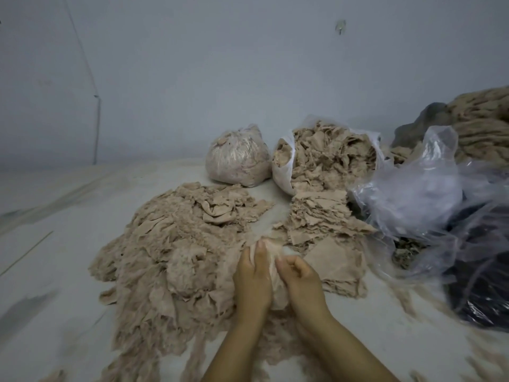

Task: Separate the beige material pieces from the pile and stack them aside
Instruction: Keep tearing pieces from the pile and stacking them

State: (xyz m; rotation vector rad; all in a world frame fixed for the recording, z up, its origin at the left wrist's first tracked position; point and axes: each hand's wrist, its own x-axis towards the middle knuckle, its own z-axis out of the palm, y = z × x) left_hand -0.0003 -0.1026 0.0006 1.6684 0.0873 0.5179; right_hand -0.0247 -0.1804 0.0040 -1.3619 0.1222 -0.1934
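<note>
— Two heaps: which is which?
— Loose pile point(176, 244) spreads left of the hands; flatter stack point(327, 232) lies right, running away toward the open bag point(325, 158).
— Nearer hand?
— Right hand point(301, 282) (stack just beside it). Left hand point(252, 279) borders the pile.
— Pose?
— Both pinch one beige piece point(271, 255) between them, fingers curled, wrists close together.

No readable text, label, brand or number shows anywhere here.
</note>
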